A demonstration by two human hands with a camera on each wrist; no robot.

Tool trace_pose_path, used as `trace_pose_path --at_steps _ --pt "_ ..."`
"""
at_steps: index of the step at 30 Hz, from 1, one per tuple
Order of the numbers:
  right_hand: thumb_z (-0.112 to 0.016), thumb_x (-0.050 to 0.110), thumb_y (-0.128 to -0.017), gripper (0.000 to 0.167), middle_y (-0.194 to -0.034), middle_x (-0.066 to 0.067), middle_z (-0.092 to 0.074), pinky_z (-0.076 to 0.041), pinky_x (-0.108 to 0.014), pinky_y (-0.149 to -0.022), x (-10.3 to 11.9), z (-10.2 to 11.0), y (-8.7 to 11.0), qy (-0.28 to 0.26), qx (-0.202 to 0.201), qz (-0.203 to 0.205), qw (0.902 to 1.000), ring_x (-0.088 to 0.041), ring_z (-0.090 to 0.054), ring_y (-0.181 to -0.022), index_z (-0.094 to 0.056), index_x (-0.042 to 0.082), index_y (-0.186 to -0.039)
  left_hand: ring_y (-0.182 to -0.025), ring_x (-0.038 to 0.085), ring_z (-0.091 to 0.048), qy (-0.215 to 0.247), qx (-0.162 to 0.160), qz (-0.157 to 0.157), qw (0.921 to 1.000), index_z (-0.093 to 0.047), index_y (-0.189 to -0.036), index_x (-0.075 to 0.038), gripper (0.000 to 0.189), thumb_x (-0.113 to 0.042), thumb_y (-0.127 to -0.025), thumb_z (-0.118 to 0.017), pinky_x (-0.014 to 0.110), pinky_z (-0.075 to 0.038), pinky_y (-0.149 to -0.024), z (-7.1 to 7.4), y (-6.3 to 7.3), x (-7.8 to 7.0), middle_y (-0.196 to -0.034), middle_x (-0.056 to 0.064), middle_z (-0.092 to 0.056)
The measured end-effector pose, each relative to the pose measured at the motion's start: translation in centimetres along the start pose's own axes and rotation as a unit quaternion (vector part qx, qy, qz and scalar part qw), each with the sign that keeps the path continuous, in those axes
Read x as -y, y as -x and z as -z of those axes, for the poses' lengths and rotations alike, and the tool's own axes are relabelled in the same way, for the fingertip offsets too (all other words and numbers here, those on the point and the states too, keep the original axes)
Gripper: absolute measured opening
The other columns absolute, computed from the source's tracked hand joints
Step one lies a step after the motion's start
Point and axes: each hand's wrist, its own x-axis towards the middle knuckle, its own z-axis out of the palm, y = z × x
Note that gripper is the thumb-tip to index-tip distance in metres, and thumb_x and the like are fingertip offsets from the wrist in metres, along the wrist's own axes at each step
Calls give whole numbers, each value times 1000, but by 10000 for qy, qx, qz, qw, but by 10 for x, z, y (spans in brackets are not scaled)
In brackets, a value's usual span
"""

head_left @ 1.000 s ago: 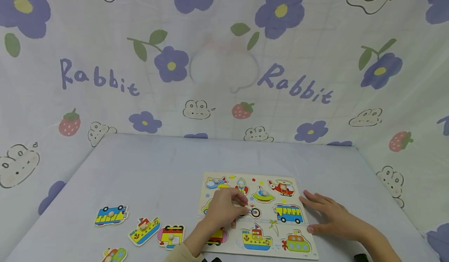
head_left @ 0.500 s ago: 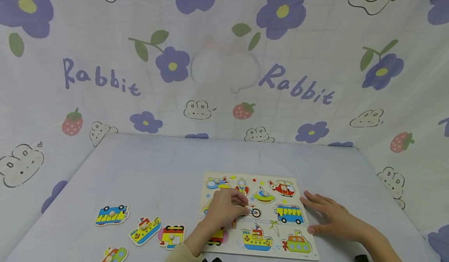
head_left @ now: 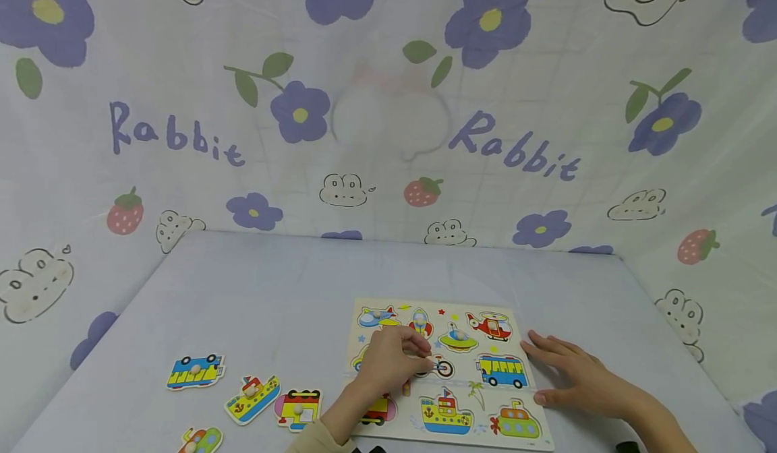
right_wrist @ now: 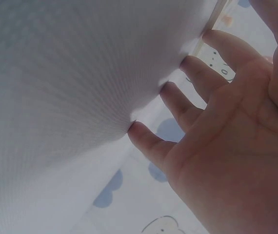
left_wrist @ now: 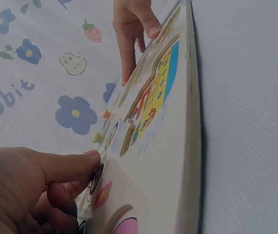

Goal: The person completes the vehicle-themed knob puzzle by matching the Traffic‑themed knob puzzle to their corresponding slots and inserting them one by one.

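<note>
A wooden peg puzzle board (head_left: 408, 420) lies on the table, printed with vehicles. My left hand (head_left: 387, 364) is over its middle, thumb and index finger pinching the motorbike piece (head_left: 445, 369) at its slot. Those fingers hide the knob and most of the piece; whether it sits fully flush I cannot tell. In the left wrist view a wheel of it shows just under the thumb. My right hand (head_left: 577, 380) lies spread at the board's right edge, thumb and fingertips touching the edge or the cloth beside it.
Left of the board lie loose pieces: an upside-down bus (head_left: 195, 372), a ship (head_left: 252, 400), an upside-down train (head_left: 298, 410) and a submarine (head_left: 202, 441). Knobbed plane (head_left: 378, 317), rocket (head_left: 420, 323), flying saucer (head_left: 458, 337) and helicopter (head_left: 490, 326) pieces sit in the board's top row.
The head view shifts very slightly. Both hands and the board otherwise stay in place, the left fingers still at the motorbike.
</note>
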Motion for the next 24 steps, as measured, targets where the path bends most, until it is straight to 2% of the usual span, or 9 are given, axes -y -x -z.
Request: trace_pose_path --at_steps 4,8,11,14,20,24 --pt "-75 63 -71 95 -158 -9 -28 -17 -77 -97 0 0 0 24 -3 -28 10000 -48 -15 -141 -45 19 -149 -68 3 -62 29 14 0 10000 -72 -84 -13 14 -10 -76 -84 30 -50 -78 0 1 -1 -75 -11 -69" --pt "-76 64 -70 95 -158 -8 -28 -17 -78 -96 1 -1 0 58 -10 -93 9999 -48 -15 -141 -45 20 -149 -49 8 -57 118 43 89 9999 -72 -85 -12 15 -10 -77 -84 27 -50 -72 0 1 -1 -75 -10 -69" --pt "-76 63 -70 96 -158 -8 -28 -17 -78 -96 1 -1 1 47 -17 -107 9999 -48 -14 -141 -45 21 -149 -40 12 -53 138 52 151 9998 -72 -86 -12 14 -10 -77 -84 26 -50 -70 0 1 -1 -75 -10 -69" --pt "-76 63 -70 95 -158 -8 -28 -16 -78 -96 1 -1 1 2 -5 -112 9999 -48 -14 -142 -45 21 -149 -39 12 -53 124 49 180 9997 -72 -85 -12 14 -11 -77 -84 26 -50 -72 0 1 -1 -75 -10 -69" --pt "-76 63 -70 95 -158 -8 -28 -16 -78 -96 0 -1 1 -31 3 -81 10000 -47 -14 -142 -45 20 -149 -32 12 -47 184 74 195 9996 -72 -85 -12 14 -10 -77 -84 25 -49 -64 1 1 -2 -75 -10 -69" --pt "-76 63 -70 95 -159 -8 -28 -16 -78 -97 0 -1 1 -22 -2 -63 10000 -47 -14 -142 -44 20 -150 -34 11 -48 174 80 180 9997 -72 -85 -11 14 -9 -78 -83 26 -49 -63 1 1 -3 -75 -9 -69"
